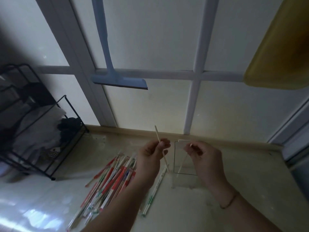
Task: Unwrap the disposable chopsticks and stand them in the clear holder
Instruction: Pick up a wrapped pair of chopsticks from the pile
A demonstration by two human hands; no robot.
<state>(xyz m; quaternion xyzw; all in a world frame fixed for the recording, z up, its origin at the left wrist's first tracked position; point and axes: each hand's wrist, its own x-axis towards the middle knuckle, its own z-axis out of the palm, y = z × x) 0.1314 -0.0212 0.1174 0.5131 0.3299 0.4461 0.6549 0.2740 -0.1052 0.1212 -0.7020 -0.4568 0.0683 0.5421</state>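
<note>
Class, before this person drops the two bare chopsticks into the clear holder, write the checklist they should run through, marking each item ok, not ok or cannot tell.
1. Left hand pinches a bare chopstick: ok.
2. Right hand pinches the second chopstick: ok.
3. Both sticks free of wrapper: ok.
4. Clear holder upright on the counter: ok.
5. Second chopstick's lower tip already inside the holder: cannot tell.
6. Wrapped chopstick pile lies left of the holder, apart from it: ok.
</note>
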